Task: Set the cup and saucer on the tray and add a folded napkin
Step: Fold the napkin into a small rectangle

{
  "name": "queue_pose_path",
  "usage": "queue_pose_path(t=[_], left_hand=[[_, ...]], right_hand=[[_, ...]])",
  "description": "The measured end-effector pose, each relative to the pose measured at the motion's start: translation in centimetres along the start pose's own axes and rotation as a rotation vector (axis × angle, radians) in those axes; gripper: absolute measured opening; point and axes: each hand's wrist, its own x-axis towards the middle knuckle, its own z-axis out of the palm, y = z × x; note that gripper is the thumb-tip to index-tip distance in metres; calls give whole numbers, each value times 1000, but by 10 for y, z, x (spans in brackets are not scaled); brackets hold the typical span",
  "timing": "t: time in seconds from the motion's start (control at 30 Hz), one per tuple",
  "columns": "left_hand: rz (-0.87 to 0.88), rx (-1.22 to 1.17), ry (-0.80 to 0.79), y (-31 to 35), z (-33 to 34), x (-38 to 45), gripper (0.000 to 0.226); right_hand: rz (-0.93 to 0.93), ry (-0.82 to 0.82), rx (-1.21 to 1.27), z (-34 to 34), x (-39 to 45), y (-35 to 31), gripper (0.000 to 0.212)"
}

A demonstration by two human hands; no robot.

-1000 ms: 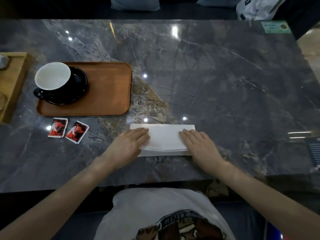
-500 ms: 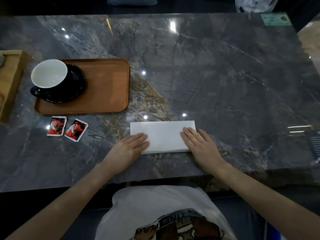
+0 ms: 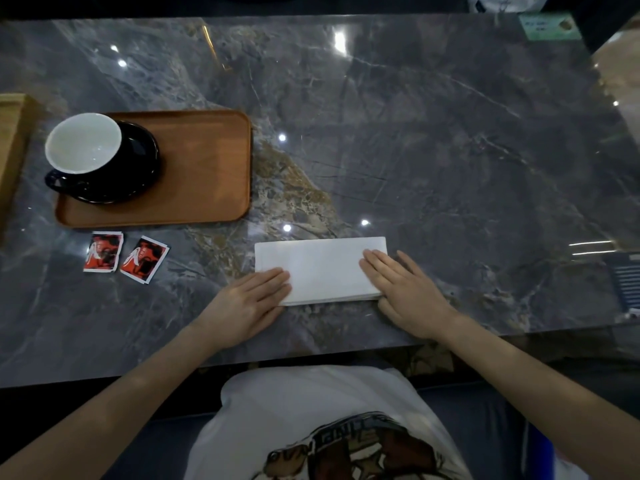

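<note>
Two hands: both lie flat on the folded white paper napkin (image 3: 320, 268), palms down, fingers straight and together.
Left hand (image 3: 247, 303): spread open, fingertips pressing the napkin's near-left corner, palm on the stone at about 7 o'clock from the napkin's middle.
Right hand (image 3: 405, 292): also open and flat, fingers covering the napkin's right end, heel of the hand on the stone at about 4 o'clock from the napkin (nothing is pinched or gripped by either hand).
Napkin: a long rectangle lying flat on the polished dark grey marble table (image 3: 433, 150), its layered edges showing along the near side; it sits at roughly 4 o'clock from the tray, well apart from it.
Rectangular brown wooden tray (image 3: 204, 168): on the table at the left, round-cornered, right half bare.
Black cup with a white inside (image 3: 83, 143): upright and empty, standing on the black round saucer (image 3: 138, 168), handle toward 7 o'clock.
Saucer: on the tray's left part, its left edge hidden by the cup.
Two small red-and-black sachets (image 3: 126, 256): on the table just beyond the tray's near edge, at 6 o'clock from the cup, side by side.
Pale wooden box edge (image 3: 12, 143): at 9 o'clock from the tray, cut off by the frame.
</note>
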Motion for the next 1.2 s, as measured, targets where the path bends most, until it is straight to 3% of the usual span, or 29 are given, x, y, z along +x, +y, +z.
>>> queue_pose_path(t=[0.2,0.27,0.4,0.5,0.6,0.87,1.03,1.2], left_hand=[[16,7,-7,6,-9,6,42],[-52,-41,-14,12,-18,14,37],[-282,-106,22,26,-18,53,27],[-406,-67,-103,41,3,82,48],[-507,8,-208,56,22,87,61],[-622,79,-230,44,23,61,64],[-691,127,-237,30,13,38,66],[-708,148,-252,33,8,39,64]], right_hand=[[-42,-12,65,8,-5,4,60],[25,88,253,1,-1,-2,58],[348,467,739,-20,31,-49,45],[329,346,904,-25,60,-86,53],[321,221,714,-9,68,-95,56],[421,176,313,8,52,-61,59],[516,157,270,15,32,-36,68],[482,89,325,15,22,-22,75]])
